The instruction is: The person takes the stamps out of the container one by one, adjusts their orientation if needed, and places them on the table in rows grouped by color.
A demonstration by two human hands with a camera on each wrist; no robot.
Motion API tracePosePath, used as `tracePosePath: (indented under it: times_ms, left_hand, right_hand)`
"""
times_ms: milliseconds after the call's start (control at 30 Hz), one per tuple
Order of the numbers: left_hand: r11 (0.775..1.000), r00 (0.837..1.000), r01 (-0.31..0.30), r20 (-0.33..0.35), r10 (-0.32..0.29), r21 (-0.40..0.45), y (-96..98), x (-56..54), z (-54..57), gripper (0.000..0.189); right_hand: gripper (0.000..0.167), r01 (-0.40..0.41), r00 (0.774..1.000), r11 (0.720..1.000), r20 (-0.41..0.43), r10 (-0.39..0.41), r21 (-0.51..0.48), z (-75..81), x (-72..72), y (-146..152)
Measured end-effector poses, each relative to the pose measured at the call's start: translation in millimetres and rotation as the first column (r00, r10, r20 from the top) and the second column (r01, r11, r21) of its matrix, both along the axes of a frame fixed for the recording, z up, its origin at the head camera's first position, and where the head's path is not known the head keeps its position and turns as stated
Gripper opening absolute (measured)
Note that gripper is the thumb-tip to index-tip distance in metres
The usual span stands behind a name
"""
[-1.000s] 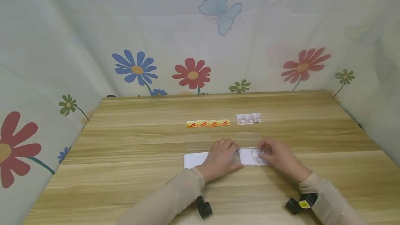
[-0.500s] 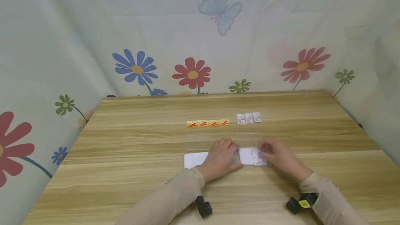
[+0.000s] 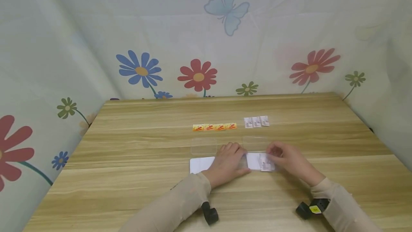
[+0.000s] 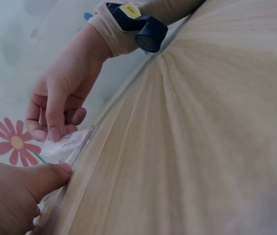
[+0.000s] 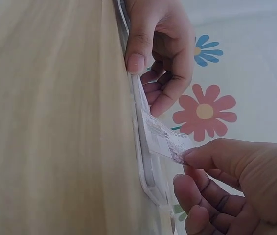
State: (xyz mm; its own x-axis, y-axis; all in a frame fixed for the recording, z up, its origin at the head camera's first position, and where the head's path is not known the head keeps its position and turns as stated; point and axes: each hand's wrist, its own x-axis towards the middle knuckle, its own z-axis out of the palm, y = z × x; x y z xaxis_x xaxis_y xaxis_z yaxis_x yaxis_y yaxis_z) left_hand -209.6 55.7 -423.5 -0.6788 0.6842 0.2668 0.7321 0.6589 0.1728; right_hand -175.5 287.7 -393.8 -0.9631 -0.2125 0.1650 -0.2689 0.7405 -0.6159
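My left hand point(image 3: 226, 164) grips a shallow clear plastic case point(image 5: 150, 183) by its near and far edges, thumb on the near side. White card point(image 3: 253, 161) lies in that case. Between thumb and fingertips my right hand point(image 3: 291, 162) pinches a small pale purple printed slip point(image 5: 163, 139). In the right wrist view the slip slants up from the case, its outer end raised and its inner end at the white card. The left wrist view also shows the slip point(image 4: 65, 143) under my right fingertips. Part of the case is hidden under my left hand.
A second case with white card point(image 3: 201, 164) lies left of my left hand. Behind stand two clear lids point(image 3: 204, 146) point(image 3: 255, 143). Farther back lie a row of several yellow-and-red slips point(image 3: 214, 127) and three purple slips point(image 3: 256, 121) on the wooden table point(image 3: 145, 189).
My right hand has shifted slightly right, and the slip it pinches shows more plainly over the right end of the case. The left hand has stayed put.
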Motion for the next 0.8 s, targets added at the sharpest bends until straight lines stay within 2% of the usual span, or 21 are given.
tracePosePath:
  times_ms: [300, 500, 800]
  left_hand:
    - [1.0, 1.0, -0.004, 0.003, 0.004, -0.01, 0.7, 0.4, 1.7, 0.053]
    - [1.0, 1.0, -0.007, 0.009, 0.007, -0.009, 1.3, 1.6, -0.2, 0.053]
    - [1.0, 1.0, -0.009, 0.01, 0.009, -0.015, 2.3, 3.0, -0.4, 0.053]
  right_hand:
    - [0.006, -0.008, 0.999, 0.999, 0.034, 0.01, -0.052, 7.7, 0.5, 3.1]
    - [0.008, -0.039, 0.998, 0.993, 0.053, 0.045, -0.109, 8.5, 1.4, 6.5]
    - [0.009, -0.037, 0.997, 0.994, 0.062, 0.044, -0.106, 9.9, -0.8, 12.5]
